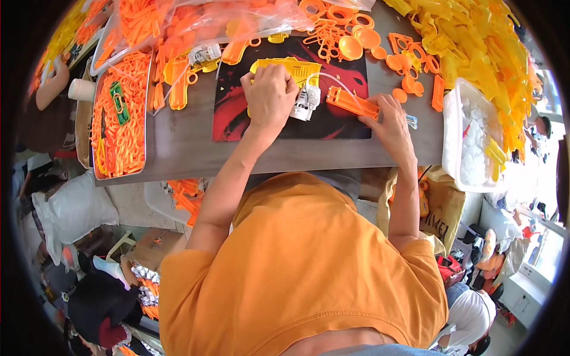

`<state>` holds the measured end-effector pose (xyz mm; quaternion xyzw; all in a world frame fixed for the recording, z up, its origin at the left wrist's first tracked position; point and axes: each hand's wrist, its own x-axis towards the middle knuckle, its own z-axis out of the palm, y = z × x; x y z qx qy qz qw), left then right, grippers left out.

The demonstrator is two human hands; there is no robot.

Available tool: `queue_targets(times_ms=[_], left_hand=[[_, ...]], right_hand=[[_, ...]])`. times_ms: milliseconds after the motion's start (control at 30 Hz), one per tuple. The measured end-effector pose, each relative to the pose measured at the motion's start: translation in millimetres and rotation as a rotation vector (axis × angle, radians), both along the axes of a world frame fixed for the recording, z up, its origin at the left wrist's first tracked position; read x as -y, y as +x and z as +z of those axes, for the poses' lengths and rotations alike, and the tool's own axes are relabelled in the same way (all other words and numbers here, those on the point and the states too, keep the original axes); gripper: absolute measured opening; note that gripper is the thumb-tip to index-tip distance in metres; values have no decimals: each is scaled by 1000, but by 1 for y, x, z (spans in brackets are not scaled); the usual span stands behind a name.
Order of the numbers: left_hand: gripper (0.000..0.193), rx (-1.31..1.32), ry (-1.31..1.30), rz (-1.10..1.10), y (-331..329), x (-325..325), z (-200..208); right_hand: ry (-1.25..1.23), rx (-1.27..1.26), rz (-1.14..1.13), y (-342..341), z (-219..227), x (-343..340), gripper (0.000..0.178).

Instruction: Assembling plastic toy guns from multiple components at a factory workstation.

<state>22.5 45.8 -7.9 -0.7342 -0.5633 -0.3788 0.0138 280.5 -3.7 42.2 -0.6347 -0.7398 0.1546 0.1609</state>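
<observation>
- Seen from above the head, a person in an orange shirt leans over a grey surface [190, 148], both forearms reaching forward onto a black and red mat [332, 121].
- The left hand [270, 95] lies palm down, fingers curled, pressing on a yellow toy shell [291, 68] that rests flat on the mat.
- Just beside that hand, at its right, sits a small white mechanism block [306, 102], touching the shell's lower edge; a thin white tube [332, 77] arcs from it toward the right.
- The right hand [389, 121] rests at the mat's right edge, fingertips pinching the end of an orange barrel piece [351, 102] that lies tilted between the two hands.
- As far as can be judged, assembly is at an early to middle stage: shell laid out and white block placed, while the orange piece looks not yet seated and no covering half is on.
- Around the mat lie loose orange rings and discs [350, 35], a heap of yellow parts [475, 53] at far right, a white bin [469, 142], and a tray of orange pieces [122, 118] at left.
</observation>
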Motion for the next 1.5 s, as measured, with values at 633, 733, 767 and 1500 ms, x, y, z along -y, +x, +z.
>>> queue_targets(times_ms=[633, 733, 767, 1500], left_hand=[[11, -383, -106, -599, 38, -56, 40], [14, 218, 38, -416, 16, -37, 50], [14, 214, 36, -416, 14, -27, 50], [47, 1049, -747, -327, -28, 44, 31]], right_hand=[[-73, -672, -62, 7, 16, -4, 39], [-184, -967, -141, 13, -1, -8, 41], [-185, -971, -141, 13, -5, -11, 41], [773, -335, 299, -96, -33, 13, 47]])
